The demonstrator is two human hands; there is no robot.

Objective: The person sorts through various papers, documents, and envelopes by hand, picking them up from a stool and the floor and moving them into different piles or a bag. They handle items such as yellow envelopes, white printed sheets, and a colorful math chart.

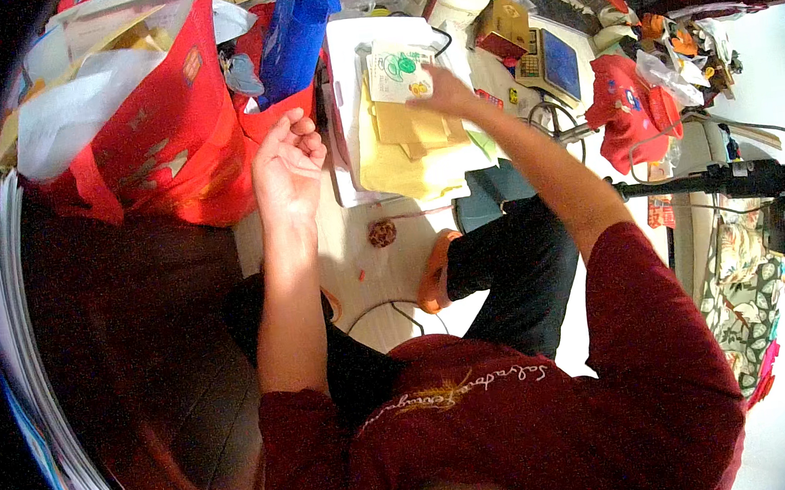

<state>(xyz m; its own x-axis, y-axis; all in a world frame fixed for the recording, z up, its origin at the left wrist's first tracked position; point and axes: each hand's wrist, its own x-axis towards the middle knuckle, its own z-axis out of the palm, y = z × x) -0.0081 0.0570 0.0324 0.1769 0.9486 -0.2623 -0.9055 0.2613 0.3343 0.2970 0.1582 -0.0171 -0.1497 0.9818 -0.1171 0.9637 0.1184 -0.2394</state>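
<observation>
My right hand (444, 92) reaches over a white tray (347, 169), its fingers closed at the right edge of a white card (395, 73) with green drawings and a small yellow patch. Beneath the card lie a tan paper envelope (410, 128) and larger yellow paper sheets (395, 171). Left of the tray, my left hand (292, 160) is raised palm up, fingers loosely bent and apart, holding nothing. The nearest things to it are the tray's left rim and a large red bag (165, 144).
Papers and clear plastic fill the red bag at left; a blue bag (297, 41) stands beside it. Right of the tray are a gold box (502, 27), a calculator (547, 65) and a red cloth bag (620, 105). A black stand arm (698, 182) juts in from the right.
</observation>
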